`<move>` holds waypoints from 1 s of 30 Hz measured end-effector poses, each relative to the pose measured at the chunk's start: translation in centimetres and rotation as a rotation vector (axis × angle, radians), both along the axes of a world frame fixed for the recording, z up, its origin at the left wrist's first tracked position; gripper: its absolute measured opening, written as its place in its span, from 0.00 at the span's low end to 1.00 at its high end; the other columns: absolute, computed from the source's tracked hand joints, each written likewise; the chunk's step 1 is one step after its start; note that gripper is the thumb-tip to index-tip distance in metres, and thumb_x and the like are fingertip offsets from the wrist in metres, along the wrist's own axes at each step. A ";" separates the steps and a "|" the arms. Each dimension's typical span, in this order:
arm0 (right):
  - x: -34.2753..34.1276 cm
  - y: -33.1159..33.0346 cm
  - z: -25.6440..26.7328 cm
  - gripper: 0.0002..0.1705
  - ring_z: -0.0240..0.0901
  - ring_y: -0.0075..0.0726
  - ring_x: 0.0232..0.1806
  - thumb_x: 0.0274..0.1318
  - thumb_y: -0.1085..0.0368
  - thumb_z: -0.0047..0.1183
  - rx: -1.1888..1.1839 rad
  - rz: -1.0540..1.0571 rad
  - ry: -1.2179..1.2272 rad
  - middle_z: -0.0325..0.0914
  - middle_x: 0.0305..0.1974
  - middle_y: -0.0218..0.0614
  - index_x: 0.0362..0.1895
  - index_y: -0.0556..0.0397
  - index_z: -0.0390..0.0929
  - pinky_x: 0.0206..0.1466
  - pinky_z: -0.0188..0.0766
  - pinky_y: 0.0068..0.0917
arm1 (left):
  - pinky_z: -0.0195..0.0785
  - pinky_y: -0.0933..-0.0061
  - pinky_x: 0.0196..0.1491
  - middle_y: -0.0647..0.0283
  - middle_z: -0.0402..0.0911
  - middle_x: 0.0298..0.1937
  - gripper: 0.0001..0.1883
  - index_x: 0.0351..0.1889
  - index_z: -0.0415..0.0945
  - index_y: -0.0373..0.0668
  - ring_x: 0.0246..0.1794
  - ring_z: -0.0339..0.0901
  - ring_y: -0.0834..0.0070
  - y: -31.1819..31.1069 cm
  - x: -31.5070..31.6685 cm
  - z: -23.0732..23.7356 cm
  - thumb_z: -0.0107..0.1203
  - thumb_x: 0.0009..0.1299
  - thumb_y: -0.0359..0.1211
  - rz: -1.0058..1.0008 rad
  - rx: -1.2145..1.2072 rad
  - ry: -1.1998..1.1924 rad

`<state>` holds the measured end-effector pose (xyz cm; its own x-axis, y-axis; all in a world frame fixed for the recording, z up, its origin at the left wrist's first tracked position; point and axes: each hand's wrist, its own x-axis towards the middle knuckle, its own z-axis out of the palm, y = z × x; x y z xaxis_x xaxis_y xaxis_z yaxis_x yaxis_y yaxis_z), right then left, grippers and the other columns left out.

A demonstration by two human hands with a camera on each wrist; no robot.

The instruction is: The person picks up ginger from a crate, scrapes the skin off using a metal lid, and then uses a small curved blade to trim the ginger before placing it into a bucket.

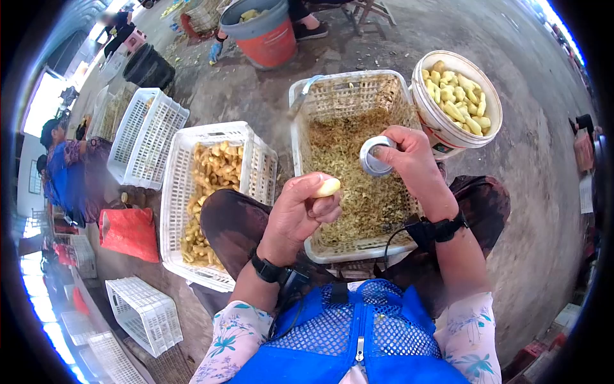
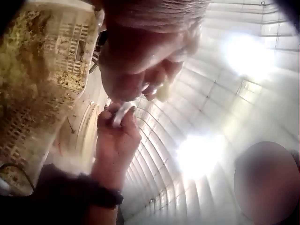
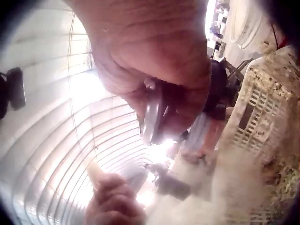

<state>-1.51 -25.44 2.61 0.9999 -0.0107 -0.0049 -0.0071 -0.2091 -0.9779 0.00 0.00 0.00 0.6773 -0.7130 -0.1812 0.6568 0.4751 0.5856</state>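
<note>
So the left hand [image 1: 299, 206] has a smooth, pale yellow peeled piece of ginger [image 1: 328, 187] pinched between thumb and fingers, with the rounded end poking out toward the right. The right hand [image 1: 412, 157] has its fingers curled round a grey-white ring-shaped tool [image 1: 375, 157], thumb across it. The ring and the ginger are apart, both held up over a white slatted plastic crate [image 1: 296, 134] with a thick mess of yellow-brown peelings [image 1: 345, 150] in it. Both wrist views are pretty murky, but the ring shows up in each.

Left of that crate there's another white plastic crate [image 1: 171, 205] with knobbly golden-brown ginger [image 1: 214, 169] in it. Just past the right hand is a round white plastic bucket [image 1: 435, 139] loaded with pale yellow ginger pieces [image 1: 457, 96].

The person's sitting with knees spread either side of the peelings crate, wearing a bright blue mesh-front vest [image 1: 358, 326] and black straps on both wrists. Up ahead, a blue-and-red bucket [image 1: 265, 41] stands on the grey floor [image 1: 531, 211]. Off left there's a red sack [image 1: 129, 233], plus 1 other person in blue [image 1: 67, 176].
</note>
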 end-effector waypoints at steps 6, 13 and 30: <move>-1.0 2.7 2.2 0.07 0.72 0.15 0.35 0.53 0.73 0.65 0.234 0.203 -0.054 0.80 0.30 0.24 0.38 0.61 0.84 0.38 0.69 0.21 | 0.48 0.75 0.25 0.73 0.63 0.17 0.19 0.36 0.79 0.35 0.17 0.52 0.83 -0.7 -0.9 0.2 0.52 0.78 0.43 0.019 0.004 0.051; 0.5 0.9 0.8 0.08 0.62 0.13 0.29 0.55 0.71 0.63 0.039 0.025 -0.062 0.70 0.24 0.19 0.27 0.59 0.77 0.30 0.60 0.22 | 0.48 0.74 0.27 0.75 0.61 0.17 0.17 0.34 0.77 0.37 0.19 0.53 0.83 -0.6 -1.1 1.4 0.52 0.77 0.42 -0.032 0.043 -0.038; -1.2 3.3 -0.2 0.10 0.66 0.13 0.31 0.64 0.65 0.62 0.318 0.087 0.002 0.74 0.29 0.20 0.31 0.57 0.78 0.31 0.65 0.20 | 0.69 0.58 0.64 0.51 0.72 0.73 0.24 0.67 0.71 0.38 0.69 0.73 0.64 -1.6 0.4 0.9 0.58 0.76 0.37 0.199 0.106 -0.268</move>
